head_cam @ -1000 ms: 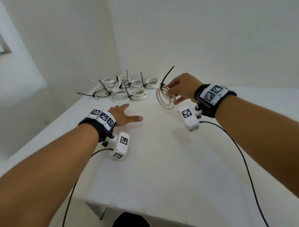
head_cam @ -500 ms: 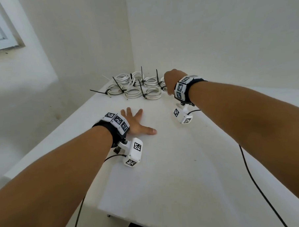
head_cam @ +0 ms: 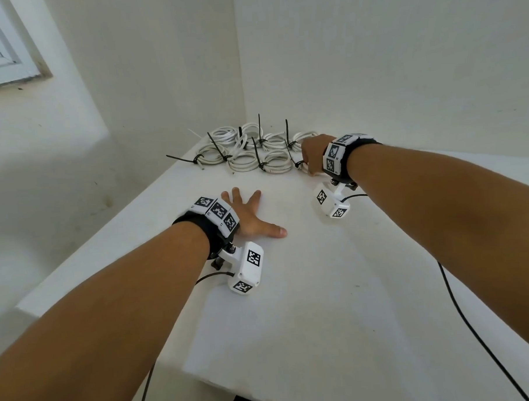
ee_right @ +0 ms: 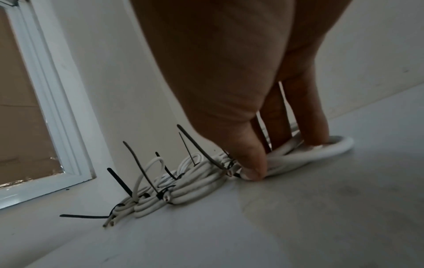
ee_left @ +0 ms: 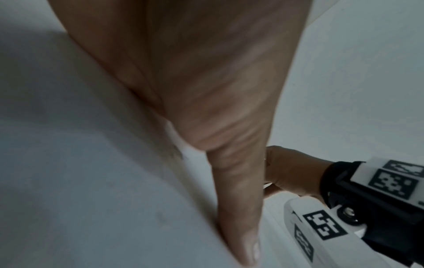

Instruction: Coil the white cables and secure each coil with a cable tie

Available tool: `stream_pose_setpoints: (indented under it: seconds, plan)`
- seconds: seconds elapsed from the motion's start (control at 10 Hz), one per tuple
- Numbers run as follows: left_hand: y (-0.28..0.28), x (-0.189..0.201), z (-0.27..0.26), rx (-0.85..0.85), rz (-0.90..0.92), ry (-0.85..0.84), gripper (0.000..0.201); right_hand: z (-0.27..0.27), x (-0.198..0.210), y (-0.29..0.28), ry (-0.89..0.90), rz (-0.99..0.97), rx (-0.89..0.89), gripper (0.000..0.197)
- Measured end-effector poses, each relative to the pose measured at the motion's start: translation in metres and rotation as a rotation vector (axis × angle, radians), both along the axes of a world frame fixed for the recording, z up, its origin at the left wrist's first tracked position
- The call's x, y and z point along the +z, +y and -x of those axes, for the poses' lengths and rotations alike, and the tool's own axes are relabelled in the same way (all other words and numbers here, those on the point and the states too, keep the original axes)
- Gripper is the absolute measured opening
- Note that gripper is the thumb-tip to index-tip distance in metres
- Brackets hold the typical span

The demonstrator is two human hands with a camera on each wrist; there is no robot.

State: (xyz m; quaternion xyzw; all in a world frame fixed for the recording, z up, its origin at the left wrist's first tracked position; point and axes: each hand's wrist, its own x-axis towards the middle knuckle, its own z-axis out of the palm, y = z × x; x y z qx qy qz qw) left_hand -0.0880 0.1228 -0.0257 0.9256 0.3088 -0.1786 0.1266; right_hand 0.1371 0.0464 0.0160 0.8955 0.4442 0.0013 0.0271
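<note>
Right hand (ee_right: 229, 81) pinched a tied white coil (ee_right: 321, 154) between thumb and fingers, coil lying on the table (head_cam: 322, 304) beside the other coils (head_cam: 249, 152). Left hand (head_cam: 251, 214) lay flat, fingers spread, holding nothing.

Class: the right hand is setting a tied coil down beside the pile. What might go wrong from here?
1. The right hand still pinches the coil; lifting away may drag it off the table.
2. Upright cable tie tails beside the thumb could snag the fingers and disturb the pile.
</note>
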Motion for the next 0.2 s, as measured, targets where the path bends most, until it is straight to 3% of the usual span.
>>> stream_pose_setpoints:
  seconds: [0.2]
  plan:
    - [-0.002, -0.001, 0.000, -0.002, -0.029, -0.024, 0.125, 0.012, 0.000, -0.018, 0.087, -0.011, -0.039, 0.058]
